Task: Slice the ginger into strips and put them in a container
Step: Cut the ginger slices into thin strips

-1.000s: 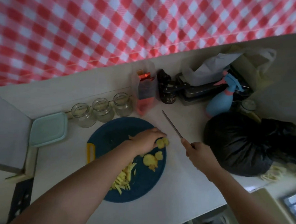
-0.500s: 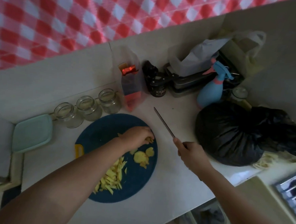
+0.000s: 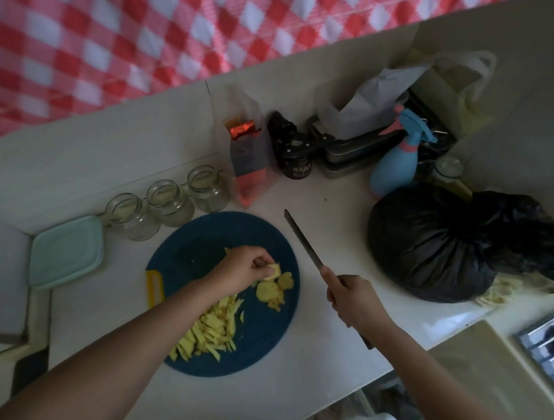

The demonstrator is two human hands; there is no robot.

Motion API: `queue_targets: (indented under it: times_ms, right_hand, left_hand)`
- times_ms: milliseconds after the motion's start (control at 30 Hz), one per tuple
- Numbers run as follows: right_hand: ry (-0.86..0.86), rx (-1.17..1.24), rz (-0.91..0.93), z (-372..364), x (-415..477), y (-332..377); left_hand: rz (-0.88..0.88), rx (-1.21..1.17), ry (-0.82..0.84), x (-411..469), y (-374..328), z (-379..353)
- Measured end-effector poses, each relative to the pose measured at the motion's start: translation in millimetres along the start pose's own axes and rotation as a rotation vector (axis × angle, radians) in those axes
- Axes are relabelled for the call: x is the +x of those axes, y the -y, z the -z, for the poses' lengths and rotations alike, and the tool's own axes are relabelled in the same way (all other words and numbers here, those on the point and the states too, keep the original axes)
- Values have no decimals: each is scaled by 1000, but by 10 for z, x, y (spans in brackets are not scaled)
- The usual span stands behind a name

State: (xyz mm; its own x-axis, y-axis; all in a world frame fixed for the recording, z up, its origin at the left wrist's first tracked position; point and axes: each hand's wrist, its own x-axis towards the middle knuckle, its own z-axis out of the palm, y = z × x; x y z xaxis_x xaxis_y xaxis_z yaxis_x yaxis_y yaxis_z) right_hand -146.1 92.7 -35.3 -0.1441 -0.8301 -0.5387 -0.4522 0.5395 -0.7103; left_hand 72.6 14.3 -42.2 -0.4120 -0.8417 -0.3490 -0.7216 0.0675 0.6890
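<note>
Red-and-white checked cloth fills the upper frame. Below sit one tied black plastic bag at right, one round dark-blue cutting board at centre and three clear glass jars at its upper left. One heap of ginger strips covers the board's lower part. The left hand pinches a ginger piece with curled fingers, above a few ginger slices. The right hand is wrapped round one long knife, its blade slanting up-left beside the board.

Dim, flat light with a bluish cast. White desk runs into a corner. Pale plain wall stands behind it, with red-and-white checked cloth above. Second pale wall on the right. Beige surface lies off the desk's near right edge.
</note>
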Motion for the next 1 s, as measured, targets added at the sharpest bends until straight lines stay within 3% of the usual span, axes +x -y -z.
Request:
queue_targets:
  times_ms: [467, 700, 867, 1000]
  right_hand:
    - [-54, 68, -49, -21, -103, -86]
    - [-38, 67, -43, -125, -148, -130]
    - [-13, 93, -54, -212, -130, -106]
    - [-3, 74, -37, -326, -83, -71]
  left_hand:
    - [-68, 268, 266, 183, -268, -202]
    - [-120, 239, 129, 51, -244, -308]
    - [38, 1, -42, 178, -210, -173]
    - [45, 32, -109, 329, -88, -105]
